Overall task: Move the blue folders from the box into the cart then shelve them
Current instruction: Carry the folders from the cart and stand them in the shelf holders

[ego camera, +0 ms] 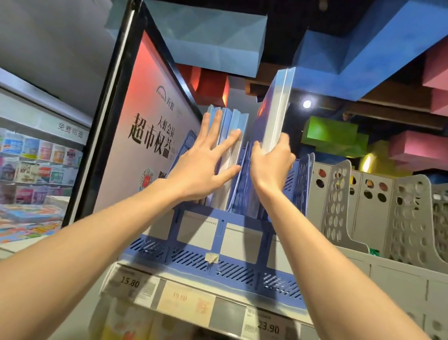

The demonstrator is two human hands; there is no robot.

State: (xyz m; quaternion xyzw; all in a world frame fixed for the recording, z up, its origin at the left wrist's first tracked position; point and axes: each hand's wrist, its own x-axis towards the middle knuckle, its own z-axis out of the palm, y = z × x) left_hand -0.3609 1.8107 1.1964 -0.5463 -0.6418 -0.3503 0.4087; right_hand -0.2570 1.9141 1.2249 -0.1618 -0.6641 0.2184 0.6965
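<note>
We are at the shelf (228,316), in the shelving part of the job. The box and the cart are not in view.

Our left hand (206,164), in the middle of the frame, is open wide. Its fingers are straight and spread, and they press flat on the blue folders (241,120) that already stand in the blue rack (196,258). We think this hand is there to push those folders to the left and hold them upright. That way they do not flop over, and a gap stays open beside them.

Our right hand (271,165) is just beside the left one. Its fingers and thumb are curled round the lower part of one more blue folder (276,114). This folder stands tall and pokes up well above the others, toward the top middle of the frame. Its bottom end looks to be going into the gap, but the hand hides how deep it is. We hold it low, so we can steer the bottom end down between the dividers.

The folder is not all the way in yet. It may catch on a divider if it tips.

Grey racks (411,219) stand to the right. Price tags (268,327) hang along the front edge of the shelf, low in the frame.
</note>
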